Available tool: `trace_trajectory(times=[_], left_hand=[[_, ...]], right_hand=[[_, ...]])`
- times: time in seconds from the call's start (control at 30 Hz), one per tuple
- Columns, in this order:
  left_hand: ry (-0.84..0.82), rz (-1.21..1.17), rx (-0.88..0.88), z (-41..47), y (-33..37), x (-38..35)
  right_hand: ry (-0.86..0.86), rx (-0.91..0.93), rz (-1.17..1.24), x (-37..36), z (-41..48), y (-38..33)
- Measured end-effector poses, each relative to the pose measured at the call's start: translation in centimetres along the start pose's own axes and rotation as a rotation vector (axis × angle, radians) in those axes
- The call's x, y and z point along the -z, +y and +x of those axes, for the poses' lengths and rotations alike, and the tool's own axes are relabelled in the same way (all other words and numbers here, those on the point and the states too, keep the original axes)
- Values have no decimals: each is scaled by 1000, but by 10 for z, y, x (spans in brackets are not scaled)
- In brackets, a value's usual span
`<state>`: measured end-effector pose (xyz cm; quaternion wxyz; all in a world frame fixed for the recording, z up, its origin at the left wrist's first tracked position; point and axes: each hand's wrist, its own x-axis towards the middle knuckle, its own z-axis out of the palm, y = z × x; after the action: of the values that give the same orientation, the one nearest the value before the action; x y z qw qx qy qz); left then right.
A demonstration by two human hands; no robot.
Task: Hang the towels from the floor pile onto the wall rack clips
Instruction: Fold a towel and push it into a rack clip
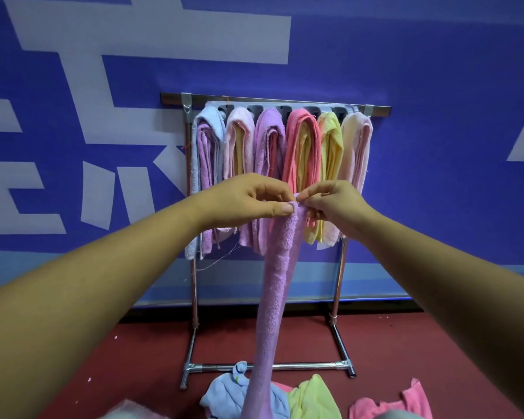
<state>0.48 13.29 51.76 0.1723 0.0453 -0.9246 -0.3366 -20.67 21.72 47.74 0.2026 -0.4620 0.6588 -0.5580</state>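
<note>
A long purple towel (273, 297) hangs straight down from my two hands, its lower end reaching the floor pile (285, 397). My left hand (242, 201) pinches its top corner from the left, and my right hand (330, 201) pinches the same corner from the right. Both hands are held in front of the rack (273, 101), at about the middle of the hanging towels. The rack's clip bar carries several folded towels: light blue with purple (206, 152), pale pink (239, 140), purple (268, 146), coral pink (303, 146), yellow (332, 140) and cream (356, 143).
The rack stands on a chrome frame with feet (191, 370) on the red carpet, against a blue wall with white lettering. On the floor lie a light blue towel (224, 394), a yellow towel (312, 397) and a pink towel (406, 403).
</note>
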Motion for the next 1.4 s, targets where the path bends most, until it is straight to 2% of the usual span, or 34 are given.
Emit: trace_trajectory(times=[0.07,0.33,0.5,0.63,0.8,0.93,1.1,1.17,1.23,1.33,1.4], left_hand=[[47,103,27,2,0,-1],[277,252,123,5,-17,1],[386,166,108,8,-20,2],[366,93,106,7,-19,3],[283,73,148,2,-21,5],[158,318,196,-6,-29,10],[191,459,144,-12,-40,13],[188,394,162,-12,-42,16],[190,217,192,-12,-43,16],[259,-61,229,-13,-43,10],[309,-161,241,-12,-41,6]], right_hand=[[-38,15,30,-2,-1,-2],[-234,65,238,-11,-10,-18],[-313,112,158,-17,-17,-26],[-286,245,-96,-19,-21,-29],[-240,259,-185,-21,-22,-30],[-205,198,-194,-18,-21,-26],[-208,156,-204,-12,-19,-18],[-172,155,-180,-9,-19,-17],[-137,166,-136,-7,-19,-16],[-128,151,-105,-9,-17,-13],[-135,142,-54,-10,-16,-14]])
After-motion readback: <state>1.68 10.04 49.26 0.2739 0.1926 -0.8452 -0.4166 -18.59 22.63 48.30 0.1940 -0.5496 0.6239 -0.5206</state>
